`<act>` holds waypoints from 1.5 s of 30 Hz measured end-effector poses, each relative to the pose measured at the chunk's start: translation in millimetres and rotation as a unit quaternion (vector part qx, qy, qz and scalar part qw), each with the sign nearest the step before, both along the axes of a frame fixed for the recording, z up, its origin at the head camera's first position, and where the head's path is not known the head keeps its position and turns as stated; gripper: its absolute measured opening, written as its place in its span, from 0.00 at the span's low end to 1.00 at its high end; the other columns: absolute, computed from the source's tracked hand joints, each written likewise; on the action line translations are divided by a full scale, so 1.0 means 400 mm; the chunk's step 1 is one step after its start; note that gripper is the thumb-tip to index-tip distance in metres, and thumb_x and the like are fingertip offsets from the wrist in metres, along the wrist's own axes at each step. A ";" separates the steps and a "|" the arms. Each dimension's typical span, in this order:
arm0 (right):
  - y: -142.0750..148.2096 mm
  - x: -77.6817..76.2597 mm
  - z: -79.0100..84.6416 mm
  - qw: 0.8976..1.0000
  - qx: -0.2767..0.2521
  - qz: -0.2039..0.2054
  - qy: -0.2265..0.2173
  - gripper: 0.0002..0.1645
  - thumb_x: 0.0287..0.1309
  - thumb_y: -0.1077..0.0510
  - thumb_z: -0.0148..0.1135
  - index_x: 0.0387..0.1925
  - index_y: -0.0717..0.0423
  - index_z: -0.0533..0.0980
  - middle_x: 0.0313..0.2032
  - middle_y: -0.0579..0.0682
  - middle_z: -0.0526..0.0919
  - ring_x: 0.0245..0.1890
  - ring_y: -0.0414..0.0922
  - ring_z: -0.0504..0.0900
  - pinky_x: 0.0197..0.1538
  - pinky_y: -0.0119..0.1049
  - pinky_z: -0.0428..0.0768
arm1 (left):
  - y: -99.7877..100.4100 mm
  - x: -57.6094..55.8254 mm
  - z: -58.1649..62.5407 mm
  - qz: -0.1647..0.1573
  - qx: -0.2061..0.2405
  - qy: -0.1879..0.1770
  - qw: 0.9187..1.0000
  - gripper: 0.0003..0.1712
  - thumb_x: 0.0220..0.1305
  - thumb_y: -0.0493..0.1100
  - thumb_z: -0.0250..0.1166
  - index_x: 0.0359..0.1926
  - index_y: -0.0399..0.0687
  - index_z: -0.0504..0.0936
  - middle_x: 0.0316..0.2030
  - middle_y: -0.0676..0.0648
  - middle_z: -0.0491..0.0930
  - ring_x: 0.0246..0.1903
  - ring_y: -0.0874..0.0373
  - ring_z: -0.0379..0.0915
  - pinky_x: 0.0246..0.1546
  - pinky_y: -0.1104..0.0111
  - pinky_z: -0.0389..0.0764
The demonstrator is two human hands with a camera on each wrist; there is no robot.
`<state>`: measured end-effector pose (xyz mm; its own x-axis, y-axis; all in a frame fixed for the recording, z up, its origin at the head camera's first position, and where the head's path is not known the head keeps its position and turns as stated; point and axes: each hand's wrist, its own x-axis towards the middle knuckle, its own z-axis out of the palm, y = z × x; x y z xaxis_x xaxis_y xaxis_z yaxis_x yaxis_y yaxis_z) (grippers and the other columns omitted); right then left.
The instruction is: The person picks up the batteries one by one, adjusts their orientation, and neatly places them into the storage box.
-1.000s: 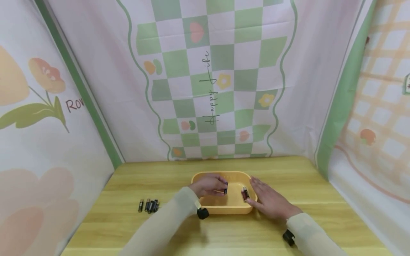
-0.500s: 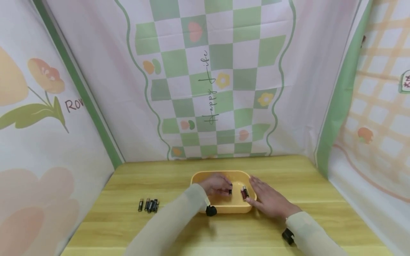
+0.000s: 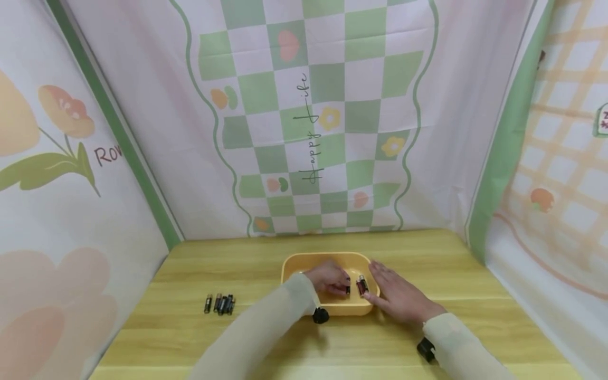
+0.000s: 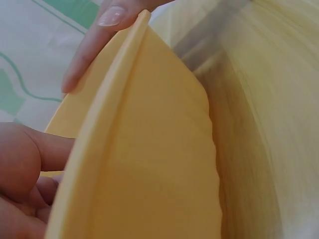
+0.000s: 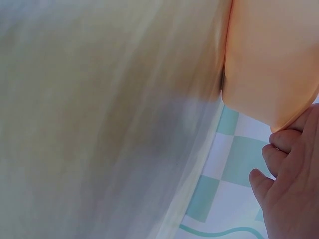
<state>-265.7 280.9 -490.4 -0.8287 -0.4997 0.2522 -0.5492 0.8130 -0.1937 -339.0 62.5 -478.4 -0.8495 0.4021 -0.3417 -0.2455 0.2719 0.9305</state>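
Inside the yellow plastic tray (image 3: 294, 258), my left hand (image 3: 329, 276) pinches a dark battery (image 3: 348, 286) low over the floor of the tray. Just right of it a couple of batteries (image 3: 362, 285) lie side by side in the tray. My right hand (image 3: 404, 295) rests against the tray's right rim with its fingers straight. In the left wrist view the tray's wall (image 4: 159, 134) hides most of the left hand (image 4: 25, 174) and the battery. The right wrist view has the right hand (image 5: 294, 174) touching the tray's edge (image 5: 269, 64).
Several dark batteries (image 3: 223, 304) lie in a group on the wooden table (image 3: 157, 316), left of the tray. A patterned cloth (image 3: 328, 174) hangs behind the table, and more cloth stands at both sides.
My left hand has moved right and slightly lower inside the tray with the battery, closer to the batteries lying there. The right hand has stayed at the rim.
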 end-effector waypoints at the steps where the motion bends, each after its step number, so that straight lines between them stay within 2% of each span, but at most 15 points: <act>1: -0.001 0.000 0.000 1.000 0.000 0.000 0.001 0.49 0.70 0.34 0.46 0.72 0.68 0.51 0.73 0.60 0.49 0.72 0.57 0.52 0.71 0.53 0.54 | 0.002 0.001 0.000 0.001 0.000 0.000 1.000 0.04 0.57 0.24 0.63 0.35 0.29 0.80 0.24 0.43 0.77 0.21 0.54 0.76 0.28 0.64 0.86; 5: -0.003 -0.001 0.000 1.000 -0.002 0.001 0.001 0.48 0.70 0.36 0.47 0.72 0.68 0.51 0.73 0.61 0.50 0.72 0.57 0.52 0.71 0.53 0.54 | 0.010 0.000 -0.002 0.001 -0.006 0.002 1.000 0.06 0.58 0.25 0.62 0.38 0.27 0.80 0.26 0.42 0.79 0.23 0.52 0.77 0.27 0.64 0.86; 18: -0.004 -0.001 -0.001 1.000 0.003 0.004 0.001 0.49 0.70 0.34 0.45 0.72 0.69 0.51 0.73 0.61 0.49 0.71 0.58 0.52 0.71 0.54 0.55 | 0.034 -0.008 -0.018 0.021 -0.028 -0.007 0.999 0.06 0.56 0.24 0.64 0.36 0.31 0.79 0.27 0.40 0.80 0.22 0.52 0.77 0.24 0.65 0.85; 29: -0.001 0.000 -0.020 1.000 0.002 0.003 0.005 0.49 0.69 0.34 0.47 0.72 0.68 0.51 0.73 0.60 0.49 0.71 0.59 0.53 0.70 0.55 0.57 | 0.060 -0.005 -0.034 0.024 -0.056 0.000 0.998 0.03 0.53 0.23 0.62 0.28 0.30 0.80 0.21 0.40 0.80 0.17 0.53 0.74 0.19 0.68 0.82; 37: 0.001 -0.004 -0.008 1.000 0.006 0.003 0.006 0.50 0.69 0.32 0.44 0.73 0.67 0.50 0.73 0.60 0.48 0.72 0.57 0.51 0.71 0.53 0.55 | 0.089 -0.011 -0.027 0.035 -0.123 0.049 0.991 0.03 0.52 0.23 0.63 0.27 0.29 0.81 0.20 0.40 0.80 0.16 0.52 0.75 0.18 0.67 0.82; 45: 0.001 -0.010 0.000 1.000 0.009 0.004 0.004 0.49 0.70 0.34 0.45 0.72 0.68 0.50 0.73 0.61 0.48 0.72 0.58 0.51 0.71 0.54 0.55 | 0.093 -0.014 -0.011 0.027 -0.167 0.072 0.983 0.03 0.52 0.25 0.64 0.24 0.31 0.82 0.20 0.40 0.81 0.15 0.53 0.76 0.17 0.66 0.82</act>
